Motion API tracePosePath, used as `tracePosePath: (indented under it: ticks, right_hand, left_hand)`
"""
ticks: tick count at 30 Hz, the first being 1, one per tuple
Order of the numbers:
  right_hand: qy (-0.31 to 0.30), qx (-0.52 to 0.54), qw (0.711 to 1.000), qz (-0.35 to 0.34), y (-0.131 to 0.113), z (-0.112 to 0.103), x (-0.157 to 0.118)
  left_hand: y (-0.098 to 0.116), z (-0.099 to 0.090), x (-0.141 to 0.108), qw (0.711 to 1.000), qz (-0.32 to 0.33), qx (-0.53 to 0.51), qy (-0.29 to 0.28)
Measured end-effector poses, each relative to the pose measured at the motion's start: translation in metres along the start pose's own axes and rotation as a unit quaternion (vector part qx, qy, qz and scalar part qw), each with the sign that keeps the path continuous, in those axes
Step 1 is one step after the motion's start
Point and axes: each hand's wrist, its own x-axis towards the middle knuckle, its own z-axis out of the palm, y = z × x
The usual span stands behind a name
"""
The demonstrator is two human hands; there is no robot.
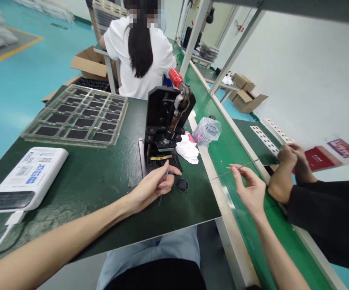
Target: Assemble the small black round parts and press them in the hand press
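One thin metal tool is pinched between thumb and fingertips of the right hand, over the green belt; one slim tool is gripped in the left hand's curled fingers, before one black press; one round disc is seen just beside, on the table.

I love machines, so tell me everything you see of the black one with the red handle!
The machine looks like black metal, with a tall back plate, a brownish rod and a raised, ridged red handle. It stands upright on the green tabletop, a yellow strip on its base. The left hand is close; touching is unclear.
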Motion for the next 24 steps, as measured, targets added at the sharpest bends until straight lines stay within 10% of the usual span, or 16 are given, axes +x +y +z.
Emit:
tracePosePath:
  ticks: [8, 14, 19, 24]
  right_hand:
    - [-0.043, -0.05, 0.998, -0.018, -0.006, 0.005, 0.005]
    - [0.149, -0.132, 0.955, -0.221, -0.036, 0.0, -0.024]
    - [-0.243, 0.038, 0.962, -0.12, -0.07, 0.028, -0.071]
    - [-0.287, 0.177, 0.941, -0.025, -0.08, 0.049, -0.078]
  left_hand:
    - [-0.001, -0.003, 0.006, 0.988, -0.032, -0.152, 0.015]
    - [-0.007, 0.0, -0.002, 0.995, -0.049, 0.024, -0.083]
    - [-0.026, -0.001, -0.01, 0.956, -0.109, 0.111, -0.248]
    - [-0.031, -0.004, -0.009, 0.932, -0.099, 0.152, -0.314]
